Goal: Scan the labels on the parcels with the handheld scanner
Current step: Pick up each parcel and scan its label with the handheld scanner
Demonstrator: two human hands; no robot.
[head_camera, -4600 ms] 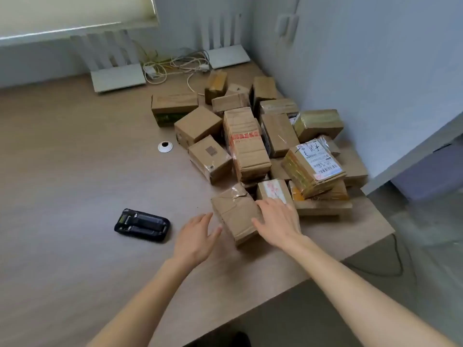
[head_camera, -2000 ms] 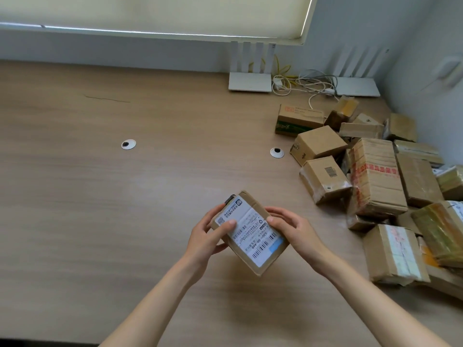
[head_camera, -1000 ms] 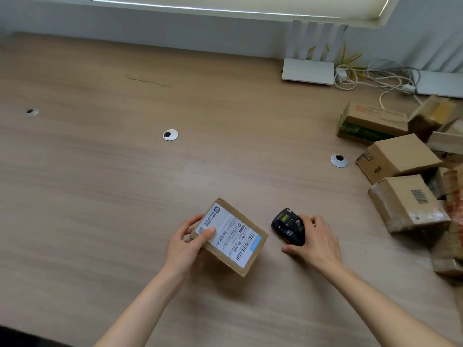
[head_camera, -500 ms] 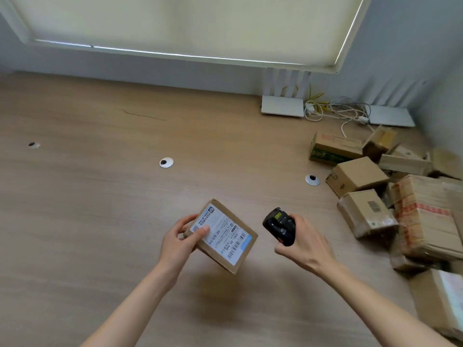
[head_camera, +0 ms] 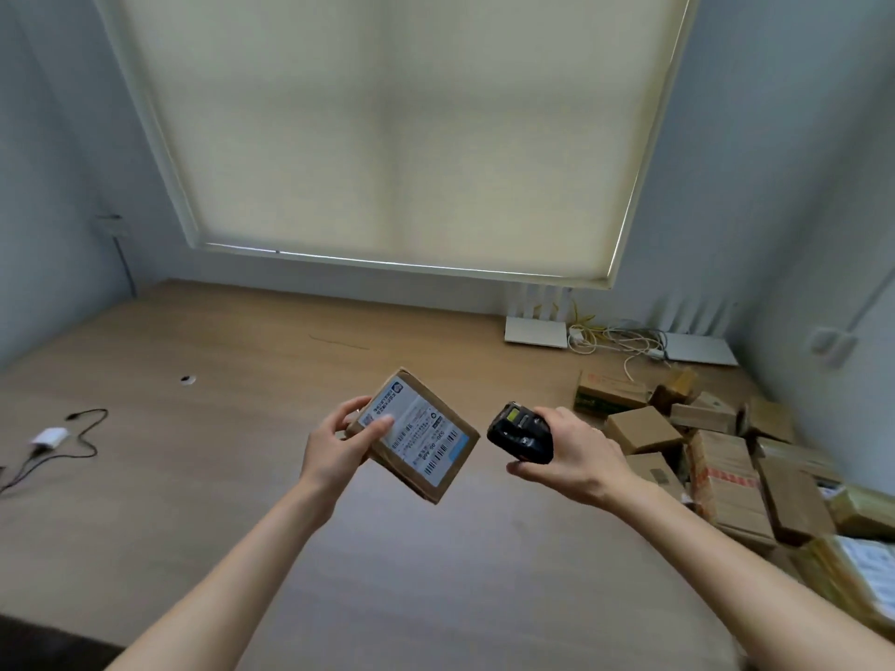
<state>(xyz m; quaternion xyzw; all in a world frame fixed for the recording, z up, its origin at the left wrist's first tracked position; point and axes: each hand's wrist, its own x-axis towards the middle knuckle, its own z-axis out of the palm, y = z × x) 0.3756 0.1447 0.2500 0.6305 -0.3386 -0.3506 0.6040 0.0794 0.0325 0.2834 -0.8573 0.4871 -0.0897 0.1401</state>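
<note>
My left hand (head_camera: 339,443) holds a small brown cardboard parcel (head_camera: 416,435) up above the table, its white label with barcodes tilted toward me. The thumb lies on the label's upper left corner. My right hand (head_camera: 571,450) grips the black handheld scanner (head_camera: 520,431) just to the right of the parcel, a short gap between them. The scanner's small screen faces up. A heap of several more brown parcels (head_camera: 726,457) lies on the table at the right, by the wall.
The wooden table (head_camera: 218,501) fills the lower view. Two white routers (head_camera: 535,331) with tangled cables stand at the back under a window blind. A white charger with a black cable (head_camera: 53,435) lies at the far left. A round cable grommet (head_camera: 186,378) sits left of centre.
Both hands rose off the table with the parcel and the scanner. Earlier my right hand let go of the parcel and picked the scanner up from the table. The view tilted upward.
</note>
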